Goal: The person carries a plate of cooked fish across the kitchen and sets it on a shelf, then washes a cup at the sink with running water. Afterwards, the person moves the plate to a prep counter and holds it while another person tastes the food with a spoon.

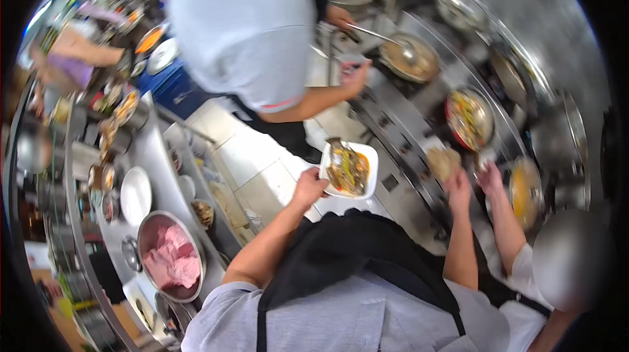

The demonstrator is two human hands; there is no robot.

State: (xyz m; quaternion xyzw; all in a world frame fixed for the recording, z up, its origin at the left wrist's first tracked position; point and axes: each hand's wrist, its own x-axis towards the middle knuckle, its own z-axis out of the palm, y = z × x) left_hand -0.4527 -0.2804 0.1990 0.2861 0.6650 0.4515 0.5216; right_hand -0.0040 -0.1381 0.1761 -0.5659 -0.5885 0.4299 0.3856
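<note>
1 white bowl (373, 172), left hand (309, 188) hiding its held corner.

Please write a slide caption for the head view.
Kitchen work: left hand holds a white dish of food; right hand, a crumpled beige cloth.

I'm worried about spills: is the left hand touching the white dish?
Touching: the head view shows the left hand gripping the white dish by its left edge.

At left, a steel counter (156, 149) bearing, near, a metal bowl (157, 222) of raw meat (173, 257); farther, a white plate (136, 196). At right, a cooking range (430, 104) carrying a red pan (483, 117). Between, tiled floor (239, 152).
</note>
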